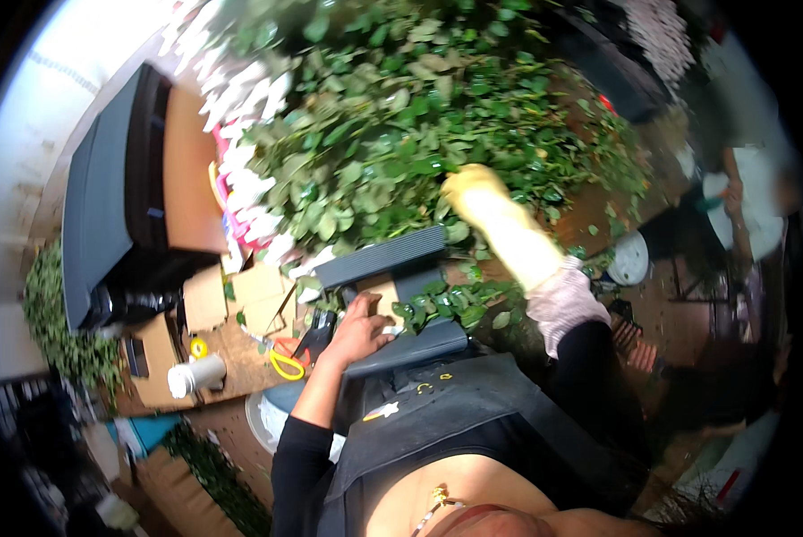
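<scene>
My left hand [355, 331] is bare and rests with its fingers stretched out on a piece of cardboard [383, 292] inside a dark stand. Its thumb lies beside a small white thing and a few leafy stems [468, 304]. A ridged grey bar [383, 255] forms the stand's far side, a padded black bar [412, 347] its near side. Beyond it, my right hand [475, 190], in a long yellow glove, reaches to the edge of a big heap of leafy stems [392, 134]. Its fingers are curled closed; leaves hide what they hold, if anything.
Scissors [288, 360] with orange-yellow handles and a white cylinder [197, 375] lie left on the wooden table. A large dark box-like device [106, 197] stands behind them. White-wrapped bundles [249, 183] line the heap. A white bucket [629, 259] and other people are at right.
</scene>
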Motion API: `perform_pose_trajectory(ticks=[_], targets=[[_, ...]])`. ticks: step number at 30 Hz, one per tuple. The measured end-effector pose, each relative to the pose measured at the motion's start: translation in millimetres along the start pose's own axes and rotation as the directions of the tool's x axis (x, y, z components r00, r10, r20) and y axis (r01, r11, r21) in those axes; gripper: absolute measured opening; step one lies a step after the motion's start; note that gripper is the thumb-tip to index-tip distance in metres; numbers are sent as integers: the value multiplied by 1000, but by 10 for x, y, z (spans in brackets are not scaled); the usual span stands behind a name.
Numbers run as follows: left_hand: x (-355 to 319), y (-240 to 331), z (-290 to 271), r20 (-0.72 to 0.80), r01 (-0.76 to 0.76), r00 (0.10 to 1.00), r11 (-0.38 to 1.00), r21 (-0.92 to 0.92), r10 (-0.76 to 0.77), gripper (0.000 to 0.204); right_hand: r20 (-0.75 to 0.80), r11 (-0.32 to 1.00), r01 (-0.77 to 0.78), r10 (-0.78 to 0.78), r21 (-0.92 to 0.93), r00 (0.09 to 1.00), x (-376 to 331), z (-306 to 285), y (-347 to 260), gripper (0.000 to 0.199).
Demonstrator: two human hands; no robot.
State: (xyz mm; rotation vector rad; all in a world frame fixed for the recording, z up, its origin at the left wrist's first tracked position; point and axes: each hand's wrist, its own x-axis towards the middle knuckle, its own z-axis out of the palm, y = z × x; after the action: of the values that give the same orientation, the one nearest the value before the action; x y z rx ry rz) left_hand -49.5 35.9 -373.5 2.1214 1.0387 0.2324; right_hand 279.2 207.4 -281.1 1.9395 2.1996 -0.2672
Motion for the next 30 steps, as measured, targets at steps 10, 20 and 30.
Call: perform_pose_trajectory(ticks=[10, 20, 30], targets=[[-26, -51, 77, -10, 14, 1000, 1000, 13, -14, 31, -383, 976, 41, 44, 212, 923, -628, -291, 529, 40], [-9, -46, 48, -4, 28, 1000, 1000, -5, -28, 28, -94, 977, 211, -208, 22, 974, -279, 262, 259, 48], [-14, -45, 53, 3, 37, 999, 999, -12, -37, 31, 131, 997, 74, -78, 36, 988, -508, -29, 183, 55]])
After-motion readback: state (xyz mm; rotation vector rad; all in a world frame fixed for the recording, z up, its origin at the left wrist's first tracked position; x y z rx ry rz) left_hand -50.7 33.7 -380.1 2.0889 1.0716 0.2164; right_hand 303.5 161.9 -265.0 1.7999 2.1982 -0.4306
